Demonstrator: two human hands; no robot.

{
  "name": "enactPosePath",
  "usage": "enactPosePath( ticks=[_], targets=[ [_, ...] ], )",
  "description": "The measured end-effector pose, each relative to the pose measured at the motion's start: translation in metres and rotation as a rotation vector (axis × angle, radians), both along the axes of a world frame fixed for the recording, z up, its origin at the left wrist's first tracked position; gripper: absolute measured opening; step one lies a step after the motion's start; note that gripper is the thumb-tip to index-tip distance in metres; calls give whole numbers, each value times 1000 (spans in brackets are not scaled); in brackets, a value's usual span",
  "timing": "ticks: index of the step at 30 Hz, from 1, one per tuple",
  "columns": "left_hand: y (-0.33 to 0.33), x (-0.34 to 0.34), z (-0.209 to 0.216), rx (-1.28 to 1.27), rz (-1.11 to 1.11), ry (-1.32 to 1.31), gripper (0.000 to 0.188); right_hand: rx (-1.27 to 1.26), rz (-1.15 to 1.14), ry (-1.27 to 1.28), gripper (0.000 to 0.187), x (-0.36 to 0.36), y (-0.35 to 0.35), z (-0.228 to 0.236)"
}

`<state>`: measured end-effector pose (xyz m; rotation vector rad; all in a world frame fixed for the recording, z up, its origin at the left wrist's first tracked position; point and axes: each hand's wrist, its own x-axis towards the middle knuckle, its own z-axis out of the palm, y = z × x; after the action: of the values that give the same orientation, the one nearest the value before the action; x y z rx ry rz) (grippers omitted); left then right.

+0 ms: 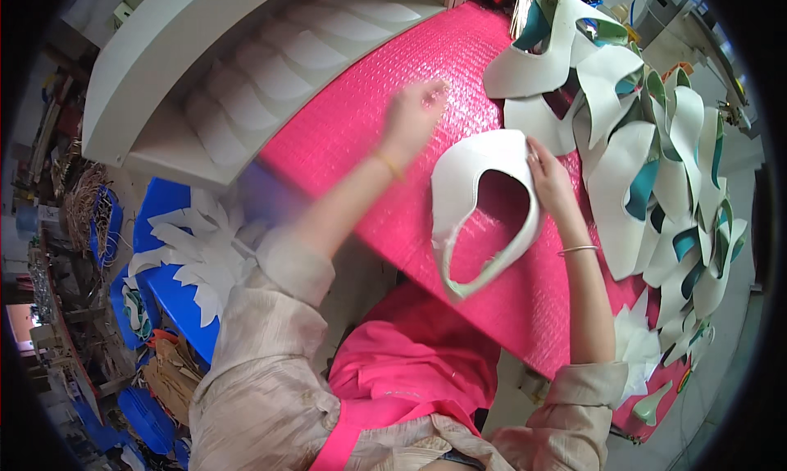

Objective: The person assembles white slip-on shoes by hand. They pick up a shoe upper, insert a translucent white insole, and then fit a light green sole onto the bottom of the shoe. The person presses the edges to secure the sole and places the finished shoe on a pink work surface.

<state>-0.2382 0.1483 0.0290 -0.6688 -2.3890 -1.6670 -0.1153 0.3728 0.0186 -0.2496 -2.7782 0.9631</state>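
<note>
A white shoe upper piece with a large oval opening stands tilted over the pink table. My right hand grips it by its right edge, thumb and fingers along the rim. The lower end of the piece narrows to a pale greenish tip. Away from the piece, up and to its left, my left hand is raised above the table, blurred by motion. Its fingers curl together in a pinch; whether anything small is between them I cannot make out.
Bubble-textured pink sheeting covers the table. White uppers with teal linings pile along its right side. A pale shelf unit with rows of white pieces stands at the back left. Thin white cutouts lie on a blue surface at left.
</note>
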Motion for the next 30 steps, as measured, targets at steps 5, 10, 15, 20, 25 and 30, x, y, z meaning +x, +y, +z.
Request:
enactPosePath(
  ticks=[5, 10, 15, 20, 25, 30],
  targets=[
    [-7, -163, -5, -464, 306, 416, 31, 188, 63, 90, 32, 22, -25, 42],
    [14, -240, -24, -843, 155, 495, 40, 101, 128, -163, 25, 65, -4, 63],
    [2, -245, -2, -578, 54, 785, 29, 106, 131, -169, 22, 77, 3, 71],
    [-17, -261, -9, -603, 314, 455, 21, 34, 213, -186, 21, 60, -8, 84],
    [-50, -220, 15, -358, 498, 557, 20, -442, 299, -181, 27, 26, -30, 85],
    [-46, -140, 97, -164, 223, 533, 18, -907, 366, 30, 58, -61, -67, 79]
  ],
)
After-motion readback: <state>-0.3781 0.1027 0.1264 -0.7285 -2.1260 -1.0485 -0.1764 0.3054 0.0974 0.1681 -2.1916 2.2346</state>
